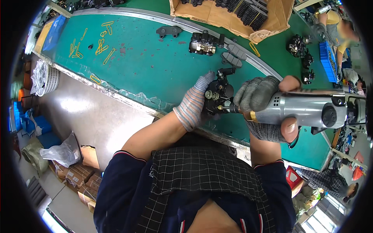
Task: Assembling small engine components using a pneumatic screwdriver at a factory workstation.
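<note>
In a striped knit glove, my left hand (194, 101) grips a black brake caliper (218, 92) above the green bench. My right hand (260, 105), in a grey glove with bare fingertips, wraps round a silver power screwdriver (299, 108). The tool's tip meets a brass-coloured fitting on the caliper's right side. Beyond my hands a second brake caliper (203, 42) lies on the bench. Beside it rest two grey brake pads (232, 59), and a dark brake pad (168, 32) lies farther left.
Yellow rubber bands (101, 46) lie scattered over the bench's left part. A cardboard box (217, 17) of stacked pads stands at the far side, past a metal rail. More calipers (297, 46) and a blue crate (328, 62) are at the right, near a co-worker (332, 31).
</note>
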A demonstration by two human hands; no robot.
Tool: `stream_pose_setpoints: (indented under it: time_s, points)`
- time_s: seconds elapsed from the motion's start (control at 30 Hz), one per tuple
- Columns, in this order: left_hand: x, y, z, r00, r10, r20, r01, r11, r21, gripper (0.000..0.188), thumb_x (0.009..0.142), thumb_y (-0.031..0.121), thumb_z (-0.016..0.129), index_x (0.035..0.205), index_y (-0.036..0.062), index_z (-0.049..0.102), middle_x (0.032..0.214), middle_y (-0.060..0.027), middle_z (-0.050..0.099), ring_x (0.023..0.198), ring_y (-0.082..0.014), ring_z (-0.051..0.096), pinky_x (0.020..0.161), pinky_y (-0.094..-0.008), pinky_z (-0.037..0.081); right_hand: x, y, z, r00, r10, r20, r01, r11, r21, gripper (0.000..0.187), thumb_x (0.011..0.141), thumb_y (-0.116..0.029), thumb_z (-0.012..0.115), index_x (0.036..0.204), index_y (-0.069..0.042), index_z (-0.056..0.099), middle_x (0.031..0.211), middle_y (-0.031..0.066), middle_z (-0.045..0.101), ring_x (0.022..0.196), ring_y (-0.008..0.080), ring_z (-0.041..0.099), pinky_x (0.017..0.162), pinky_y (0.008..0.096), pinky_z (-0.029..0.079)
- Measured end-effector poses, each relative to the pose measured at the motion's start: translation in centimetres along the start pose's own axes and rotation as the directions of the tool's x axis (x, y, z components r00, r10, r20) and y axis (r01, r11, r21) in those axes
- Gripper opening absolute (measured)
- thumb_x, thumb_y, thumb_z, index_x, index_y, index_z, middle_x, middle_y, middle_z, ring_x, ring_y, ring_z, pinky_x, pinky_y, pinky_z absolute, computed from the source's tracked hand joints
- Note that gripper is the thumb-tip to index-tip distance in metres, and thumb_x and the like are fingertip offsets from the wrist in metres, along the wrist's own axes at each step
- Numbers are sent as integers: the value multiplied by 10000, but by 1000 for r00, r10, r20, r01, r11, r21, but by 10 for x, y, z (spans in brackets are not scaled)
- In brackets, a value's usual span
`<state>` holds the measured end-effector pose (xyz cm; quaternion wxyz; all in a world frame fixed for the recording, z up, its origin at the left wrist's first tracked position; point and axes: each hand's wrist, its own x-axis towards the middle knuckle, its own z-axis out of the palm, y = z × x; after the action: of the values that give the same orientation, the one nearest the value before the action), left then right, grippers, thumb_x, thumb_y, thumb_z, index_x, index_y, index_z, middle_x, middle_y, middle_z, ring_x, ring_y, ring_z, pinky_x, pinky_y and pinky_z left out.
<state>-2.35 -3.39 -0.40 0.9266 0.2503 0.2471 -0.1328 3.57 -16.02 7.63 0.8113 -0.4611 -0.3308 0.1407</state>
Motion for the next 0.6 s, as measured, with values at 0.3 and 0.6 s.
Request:
stream_pose_setpoints:
  time_s: [0.3, 0.6]
  points:
    - [-1, -9, -3, 998, -40, -55, 37, 997, -61, 601, 796, 701, 548, 1050, 159, 604, 868, -9, 667, 670, -147, 646, 442, -297, 434, -10, 10, 0, 1000, 13, -4, -13, 995, 100, 579, 787, -497, 669, 1147, -98, 454, 746, 84, 589, 606, 219, 565, 570, 389, 454]
    - [-15, -4, -1, 995, -15, -94, 11, 999, -42, 632, 789, 723, 531, 1077, 166, 608, 889, 3, 669, 739, -147, 649, 534, -316, 463, -7, 16, 7, 994, -74, 76, 62, 987, 149, 560, 790, -499, 659, 1111, -87, 457, 757, 84, 582, 593, 219, 556, 576, 388, 453]
